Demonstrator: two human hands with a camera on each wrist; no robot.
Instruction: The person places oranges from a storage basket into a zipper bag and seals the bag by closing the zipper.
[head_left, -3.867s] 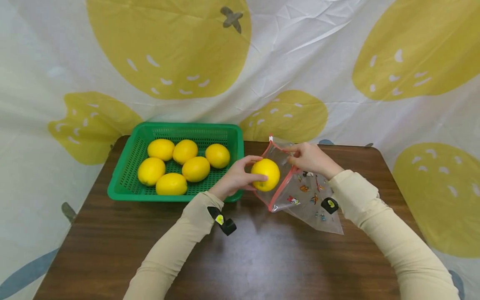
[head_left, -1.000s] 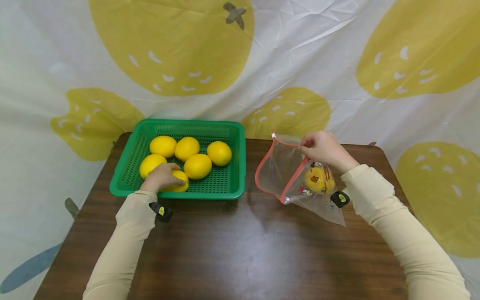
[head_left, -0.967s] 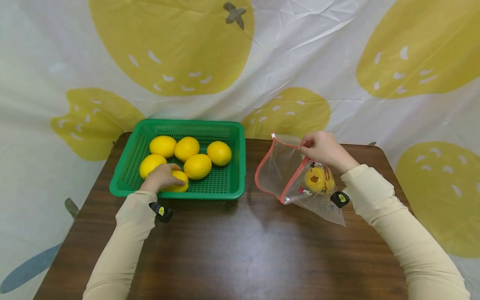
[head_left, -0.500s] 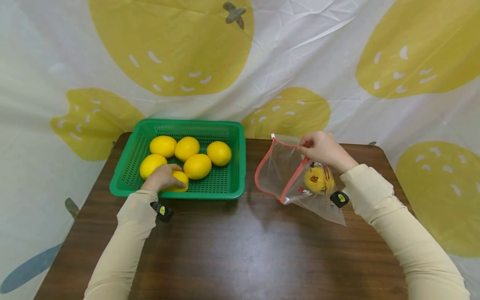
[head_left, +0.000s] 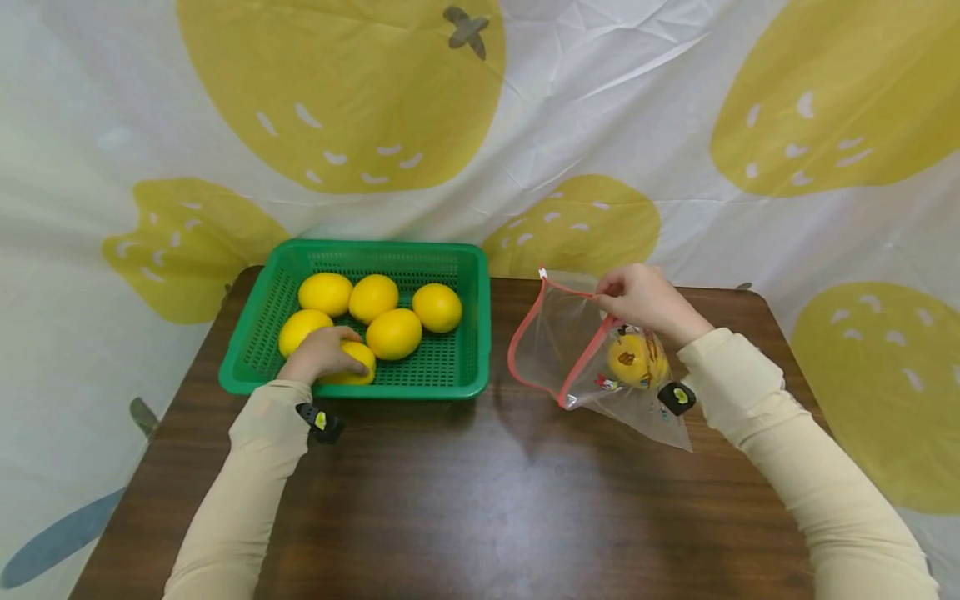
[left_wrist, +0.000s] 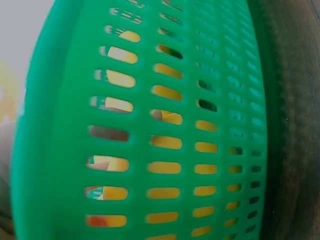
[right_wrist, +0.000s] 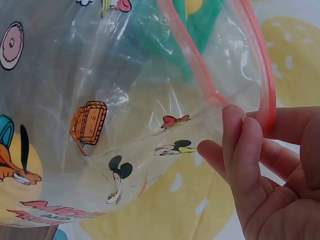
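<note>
My left hand (head_left: 318,354) reaches into the green plastic basket (head_left: 420,392) and grips the front lemon (head_left: 365,356), thumb on its near side and fingers beyond it. Several other lemons (head_left: 394,334) lie around it. In the left wrist view, the basket's slotted wall (left_wrist: 60,125) hides most of the hand, with yellow showing through the slots. My right hand (head_left: 647,302) pinches the red rim of a clear zipper bag (head_left: 540,342), its mouth spread toward the basket. Inside the bag lies one lemon (head_left: 630,360). Cartoon prints cover the bag (right_wrist: 140,65) in the right wrist view.
Basket and bag are side by side on a dark brown wooden table (head_left: 465,500), near its back edge. Right behind hangs a white cloth (head_left: 600,100) printed with large yellow fruit. The bag's white zip slider (head_left: 543,273) sits at its far corner.
Since the oldest frame, the lemon in my left hand has gone into the bag, and that hand has moved left onto another lemon. Over the last second both hands stay nearly still.
</note>
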